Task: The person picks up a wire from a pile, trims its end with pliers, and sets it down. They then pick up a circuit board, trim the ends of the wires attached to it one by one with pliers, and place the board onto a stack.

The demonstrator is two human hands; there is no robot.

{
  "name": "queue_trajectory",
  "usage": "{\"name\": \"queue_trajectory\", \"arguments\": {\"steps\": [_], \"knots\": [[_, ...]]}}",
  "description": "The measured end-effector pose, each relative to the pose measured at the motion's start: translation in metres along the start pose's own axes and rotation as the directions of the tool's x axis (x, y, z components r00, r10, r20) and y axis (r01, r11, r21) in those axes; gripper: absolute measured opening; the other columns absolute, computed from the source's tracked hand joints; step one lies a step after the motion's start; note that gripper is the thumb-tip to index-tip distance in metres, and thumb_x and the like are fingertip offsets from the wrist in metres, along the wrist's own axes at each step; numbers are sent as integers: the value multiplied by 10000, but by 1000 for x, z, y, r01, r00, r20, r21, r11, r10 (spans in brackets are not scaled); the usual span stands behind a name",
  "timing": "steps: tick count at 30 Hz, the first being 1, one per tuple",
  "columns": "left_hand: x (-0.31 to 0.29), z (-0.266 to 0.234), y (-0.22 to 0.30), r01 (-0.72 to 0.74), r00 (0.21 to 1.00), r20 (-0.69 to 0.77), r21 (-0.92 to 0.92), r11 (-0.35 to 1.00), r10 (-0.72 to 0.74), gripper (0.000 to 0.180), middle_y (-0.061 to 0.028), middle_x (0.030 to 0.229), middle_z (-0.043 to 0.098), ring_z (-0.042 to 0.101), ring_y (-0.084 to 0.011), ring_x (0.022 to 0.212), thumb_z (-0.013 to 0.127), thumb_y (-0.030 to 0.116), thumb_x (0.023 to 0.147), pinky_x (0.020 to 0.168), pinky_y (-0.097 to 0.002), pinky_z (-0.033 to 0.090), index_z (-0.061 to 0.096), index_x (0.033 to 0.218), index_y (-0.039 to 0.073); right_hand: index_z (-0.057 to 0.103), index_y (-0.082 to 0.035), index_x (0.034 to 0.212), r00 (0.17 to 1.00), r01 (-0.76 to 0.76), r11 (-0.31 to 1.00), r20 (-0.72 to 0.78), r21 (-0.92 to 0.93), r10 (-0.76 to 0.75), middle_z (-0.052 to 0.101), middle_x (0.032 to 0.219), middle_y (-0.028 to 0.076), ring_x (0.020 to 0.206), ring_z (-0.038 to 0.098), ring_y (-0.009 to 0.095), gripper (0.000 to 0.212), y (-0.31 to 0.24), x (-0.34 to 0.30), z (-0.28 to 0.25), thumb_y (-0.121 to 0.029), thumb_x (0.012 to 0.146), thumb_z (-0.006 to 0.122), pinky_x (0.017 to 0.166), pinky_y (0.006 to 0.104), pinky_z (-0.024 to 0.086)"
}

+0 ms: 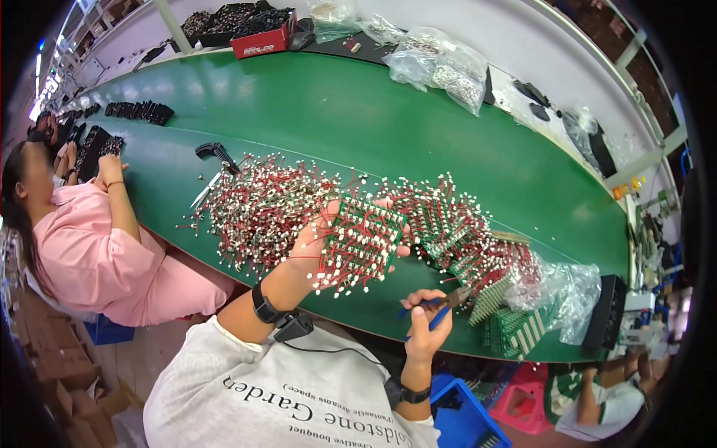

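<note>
My left hand is closed on the edges of a green circuit board panel, raised above the near side of the bench. Red wires with white connectors cover its face. My right hand grips blue-handled pliers, jaws pointing right, a little apart from the panel. Beyond and left of the held panel lies a big heap of small parts with red wires and white connectors. More wired panels lie in an overlapping row to the right. Bare-looking green boards are stacked at that row's near end.
A black brush and a silver pointed tool lie beside the heap. A clear plastic bag and black box sit right. A person in pink works at left. Below the bench are a blue bin and red stool.
</note>
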State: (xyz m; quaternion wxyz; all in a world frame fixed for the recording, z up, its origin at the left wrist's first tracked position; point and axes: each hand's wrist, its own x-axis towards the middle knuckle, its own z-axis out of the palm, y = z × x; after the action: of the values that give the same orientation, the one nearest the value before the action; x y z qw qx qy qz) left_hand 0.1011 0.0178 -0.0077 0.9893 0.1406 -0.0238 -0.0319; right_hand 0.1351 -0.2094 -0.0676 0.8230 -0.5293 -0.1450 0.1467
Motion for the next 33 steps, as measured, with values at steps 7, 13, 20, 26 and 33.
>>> {"name": "queue_trajectory", "arguments": {"steps": [7,13,20,26,33], "knots": [[-22,-22,1,13,996,-88,-124,992,-24,758,-283,1449,385,431,-438,1308,528,551,917,1079,-534,387,344,1464,60,488,1,1110,981,-93,995,174,34,86,549,977,110,848,541,167,282,0,22,61,-23,857,609,766,310,467],[-39,-32,12,-20,989,-145,81,997,32,656,-168,1343,549,599,-262,1172,388,457,1005,986,-428,504,281,1486,24,498,-11,1074,973,-171,985,157,15,166,517,949,50,783,495,86,281,9,32,78,30,829,629,666,221,401],[-62,-52,13,-162,921,-322,202,966,221,577,-158,1338,549,598,-276,1170,344,400,1032,961,-475,517,282,1496,63,481,-20,1097,989,-121,991,96,56,116,521,990,36,764,501,80,317,12,33,81,64,823,614,637,218,404],[-43,-39,26,28,999,-24,-248,968,-35,665,-227,1271,578,642,-368,1069,502,441,974,847,-565,552,299,1455,30,498,17,1170,960,-135,960,209,-245,189,569,1006,76,843,549,120,302,5,30,77,-21,883,584,741,264,456],[-48,-39,23,-116,979,-142,210,971,147,566,-165,1234,598,666,-241,1027,309,430,1040,844,-411,579,332,1412,4,585,75,1165,915,125,800,380,-586,135,622,883,117,783,587,172,402,-27,38,61,-255,994,432,720,303,477]]}}
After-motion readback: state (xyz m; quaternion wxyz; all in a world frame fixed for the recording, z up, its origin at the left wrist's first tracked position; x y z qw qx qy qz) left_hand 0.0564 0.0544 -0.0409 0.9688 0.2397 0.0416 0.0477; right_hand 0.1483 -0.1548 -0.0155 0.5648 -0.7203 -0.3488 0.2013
